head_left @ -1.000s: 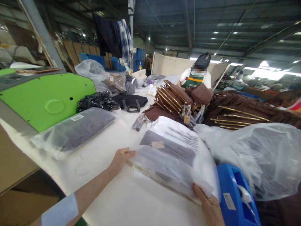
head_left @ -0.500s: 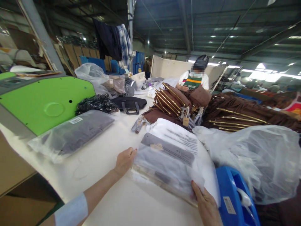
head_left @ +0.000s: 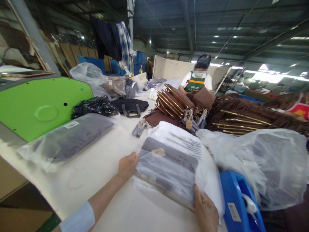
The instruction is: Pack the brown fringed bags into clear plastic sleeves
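Between my hands is a clear plastic bag with a flat dark grey item inside, raised a little off the white table and tilted toward me. My left hand grips its left edge with closed fingers. On the right edge, my right hand pinches the plastic, thumb on top. Behind it lies a stack of white plastic bags with printed lines, partly covered by the held one. A filled bag with a barcode label rests on the table to my left.
A green machine stands at the left. Brown fringed bags with gold bars pile up ahead, near a co-worker in a green apron. A blue container and crumpled plastic are at the right; a black bag lies beyond.
The bagged item has tipped slightly, and my right hand has shifted a little left along with its right edge. The whole view has moved slightly.
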A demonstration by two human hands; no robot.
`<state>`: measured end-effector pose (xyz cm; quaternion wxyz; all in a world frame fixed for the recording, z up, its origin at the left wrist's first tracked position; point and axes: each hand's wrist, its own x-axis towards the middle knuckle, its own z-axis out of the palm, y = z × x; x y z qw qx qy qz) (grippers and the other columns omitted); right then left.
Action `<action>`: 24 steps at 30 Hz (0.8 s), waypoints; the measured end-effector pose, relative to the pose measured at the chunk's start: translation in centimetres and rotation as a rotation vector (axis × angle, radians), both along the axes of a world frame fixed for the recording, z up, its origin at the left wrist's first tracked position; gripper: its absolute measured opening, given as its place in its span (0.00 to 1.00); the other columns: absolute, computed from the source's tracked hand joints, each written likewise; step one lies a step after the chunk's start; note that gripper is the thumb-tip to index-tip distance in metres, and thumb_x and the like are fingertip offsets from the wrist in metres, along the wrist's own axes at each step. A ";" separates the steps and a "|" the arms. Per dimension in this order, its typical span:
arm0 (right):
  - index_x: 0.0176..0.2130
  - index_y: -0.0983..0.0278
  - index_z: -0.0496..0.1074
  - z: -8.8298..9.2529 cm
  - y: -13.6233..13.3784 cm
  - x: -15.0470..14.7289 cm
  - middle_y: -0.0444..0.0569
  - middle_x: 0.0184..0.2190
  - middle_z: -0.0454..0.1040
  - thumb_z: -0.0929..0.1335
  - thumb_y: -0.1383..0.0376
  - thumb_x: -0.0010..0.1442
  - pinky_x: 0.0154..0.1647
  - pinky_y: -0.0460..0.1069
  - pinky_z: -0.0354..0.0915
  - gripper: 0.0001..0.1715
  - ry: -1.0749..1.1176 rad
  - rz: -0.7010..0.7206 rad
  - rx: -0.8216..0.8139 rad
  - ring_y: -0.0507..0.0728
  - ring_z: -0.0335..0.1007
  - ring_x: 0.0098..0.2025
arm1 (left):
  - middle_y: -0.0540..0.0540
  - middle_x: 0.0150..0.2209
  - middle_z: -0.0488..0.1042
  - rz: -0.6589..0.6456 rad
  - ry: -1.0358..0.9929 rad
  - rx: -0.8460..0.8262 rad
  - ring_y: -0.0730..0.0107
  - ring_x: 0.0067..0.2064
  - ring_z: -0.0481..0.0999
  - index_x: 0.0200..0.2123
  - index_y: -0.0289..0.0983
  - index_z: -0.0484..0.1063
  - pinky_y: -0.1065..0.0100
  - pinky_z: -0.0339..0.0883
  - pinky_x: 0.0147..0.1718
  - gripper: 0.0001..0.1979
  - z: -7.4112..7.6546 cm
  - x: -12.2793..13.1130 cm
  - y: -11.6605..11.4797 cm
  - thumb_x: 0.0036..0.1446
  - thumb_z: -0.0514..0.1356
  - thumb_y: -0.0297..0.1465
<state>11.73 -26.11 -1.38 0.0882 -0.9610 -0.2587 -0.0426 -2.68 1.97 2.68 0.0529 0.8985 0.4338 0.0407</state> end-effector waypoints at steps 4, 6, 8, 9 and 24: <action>0.49 0.61 0.71 1.1 0.6 -0.2 0.52 0.30 0.75 0.56 0.75 0.58 0.26 0.50 0.61 0.26 0.032 0.009 -0.156 0.58 0.71 0.26 | 0.40 0.27 0.75 -0.086 0.017 0.099 0.55 0.32 0.76 0.39 0.33 0.67 0.64 0.63 0.28 0.14 0.0 0.1 0.0 0.63 0.46 0.35; 0.50 0.60 0.70 1.5 0.8 -0.3 0.53 0.33 0.75 0.56 0.76 0.58 0.27 0.50 0.62 0.27 0.043 0.016 -0.199 0.59 0.71 0.28 | 0.33 0.35 0.74 -0.194 0.009 0.171 0.52 0.38 0.75 0.44 0.29 0.66 0.58 0.65 0.34 0.14 0.3 0.1 0.3 0.62 0.47 0.32; 0.51 0.61 0.68 1.8 0.9 -0.3 0.54 0.35 0.75 0.56 0.77 0.56 0.29 0.51 0.62 0.28 0.052 0.026 -0.225 0.60 0.72 0.30 | 0.29 0.48 0.69 -0.391 0.000 0.237 0.51 0.49 0.70 0.50 0.30 0.63 0.54 0.62 0.43 0.15 0.8 0.2 0.9 0.62 0.46 0.26; 0.51 0.60 0.69 1.9 0.9 -0.3 0.54 0.36 0.75 0.57 0.77 0.56 0.29 0.50 0.62 0.28 0.056 0.028 -0.228 0.59 0.72 0.30 | 0.32 0.54 0.64 -0.522 0.001 0.260 0.53 0.54 0.66 0.53 0.35 0.61 0.53 0.59 0.47 0.18 1.2 0.3 1.2 0.61 0.45 0.23; 0.30 0.61 0.72 3.3 1.4 -0.2 0.51 0.26 0.74 0.55 0.59 0.62 0.27 0.48 0.58 0.22 0.280 -0.194 0.057 0.58 0.71 0.30 | 0.38 0.38 0.70 -0.816 -0.064 0.238 0.56 0.43 0.68 0.31 0.32 0.73 0.61 0.63 0.39 0.13 4.2 4.3 -4.2 0.55 0.57 0.37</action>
